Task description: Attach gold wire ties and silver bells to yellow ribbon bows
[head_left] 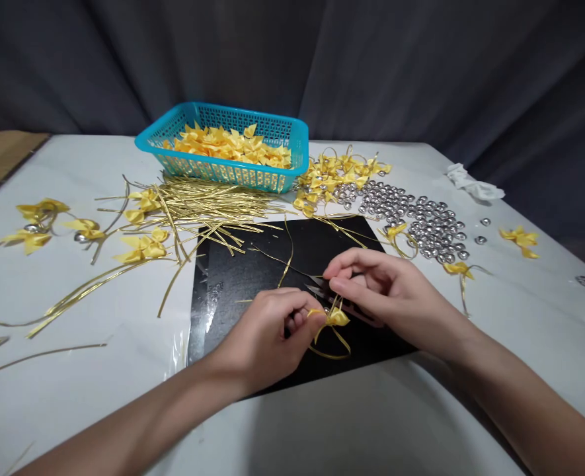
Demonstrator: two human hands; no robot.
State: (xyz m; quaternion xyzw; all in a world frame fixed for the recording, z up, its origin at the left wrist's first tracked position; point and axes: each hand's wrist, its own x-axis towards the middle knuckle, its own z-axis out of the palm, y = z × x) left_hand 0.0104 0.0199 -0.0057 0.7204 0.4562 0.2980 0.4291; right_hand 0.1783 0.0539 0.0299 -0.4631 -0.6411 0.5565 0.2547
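Over a black mat, my left hand is closed in a pinch on a yellow ribbon bow. A loop of gold cord hangs below the bow. My right hand is just to the right, thumb and fingertips pinched on the gold cord that rises from the bow; the exact grip is partly hidden. Under my right hand lies a pair of scissors, blades pointing left, with the handles mostly covered. More thin gold cord lies on the mat beyond my hands.
A blue basket of yellow bows stands at the back. Before it lies a pile of gold cords. Silver bells are heaped at right, near finished-looking bows with cord. Loose bows lie left; white cloth sits far right.
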